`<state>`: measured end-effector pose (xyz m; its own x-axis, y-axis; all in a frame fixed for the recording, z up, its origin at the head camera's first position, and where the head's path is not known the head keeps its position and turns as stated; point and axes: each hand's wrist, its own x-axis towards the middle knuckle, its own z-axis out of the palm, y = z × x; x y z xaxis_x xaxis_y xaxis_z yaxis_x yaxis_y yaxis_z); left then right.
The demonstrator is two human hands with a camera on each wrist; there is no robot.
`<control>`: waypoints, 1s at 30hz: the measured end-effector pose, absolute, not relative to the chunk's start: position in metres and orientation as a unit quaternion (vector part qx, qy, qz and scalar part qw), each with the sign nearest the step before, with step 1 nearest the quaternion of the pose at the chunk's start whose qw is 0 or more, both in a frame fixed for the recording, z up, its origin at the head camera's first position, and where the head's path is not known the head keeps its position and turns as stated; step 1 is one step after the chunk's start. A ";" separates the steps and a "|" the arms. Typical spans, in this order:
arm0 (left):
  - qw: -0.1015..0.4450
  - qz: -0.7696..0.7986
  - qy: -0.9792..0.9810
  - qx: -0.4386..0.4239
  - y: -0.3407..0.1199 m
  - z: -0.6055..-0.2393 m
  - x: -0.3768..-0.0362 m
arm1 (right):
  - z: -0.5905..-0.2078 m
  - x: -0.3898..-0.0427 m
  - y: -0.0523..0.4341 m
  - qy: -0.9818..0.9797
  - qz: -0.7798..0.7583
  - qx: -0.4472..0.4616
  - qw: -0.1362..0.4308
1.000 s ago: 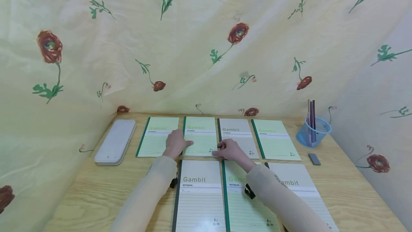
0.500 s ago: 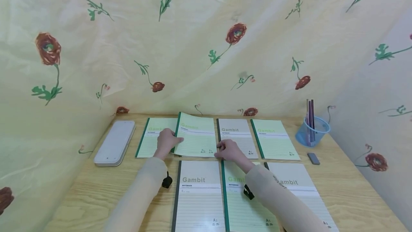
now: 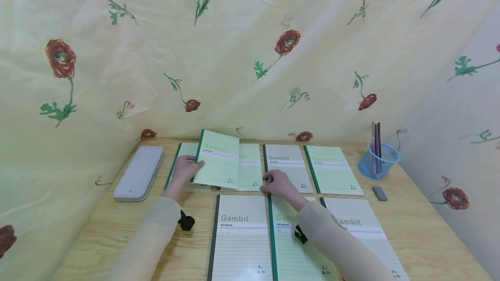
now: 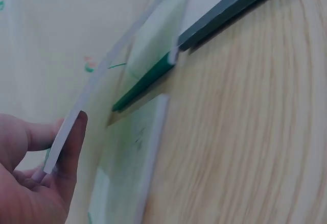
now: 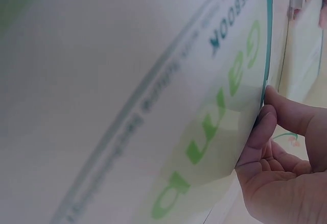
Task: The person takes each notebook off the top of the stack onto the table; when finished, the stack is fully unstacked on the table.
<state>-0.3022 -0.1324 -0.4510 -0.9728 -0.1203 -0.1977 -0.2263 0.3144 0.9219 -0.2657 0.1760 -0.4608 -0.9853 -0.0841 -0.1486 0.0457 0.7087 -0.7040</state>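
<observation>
My left hand (image 3: 182,170) pinches the left edge of a green Gambit notebook (image 3: 218,159) between thumb and fingers. This notebook is raised and tilted above two green ones, the left notebook (image 3: 189,148) and the second notebook (image 3: 251,168). In the left wrist view the held notebook (image 4: 97,76) bends as it hangs from my fingers. My right hand (image 3: 279,182) rests with loosely bent fingers by the second notebook's lower right corner, beside a grey notebook (image 3: 287,157). Whether its fingertips touch a notebook is hard to see.
A green notebook (image 3: 333,170) ends the back row. In front lie a grey notebook (image 3: 242,237), a green notebook (image 3: 297,259) and another grey notebook (image 3: 363,229). A white case (image 3: 138,172) stands left; a blue pencil cup (image 3: 376,164) and small grey block (image 3: 379,193) stand right.
My left hand has lifted the green notebook off the second one and carried it left, uncovering a like notebook beneath. My right hand has stayed nearly in place, its thumb drawn in.
</observation>
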 end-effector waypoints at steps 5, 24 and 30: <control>0.063 0.594 0.795 -0.107 -0.166 -0.439 -0.285 | -0.463 -0.265 0.178 0.919 -0.385 -0.009 0.083; 0.101 0.528 0.841 -0.062 -0.229 -0.432 -0.174 | -0.460 -0.267 0.172 0.922 -0.378 -0.007 0.083; 0.129 0.546 0.822 -0.099 -0.237 -0.450 -0.143 | -0.460 -0.266 0.175 0.923 -0.376 -0.007 0.082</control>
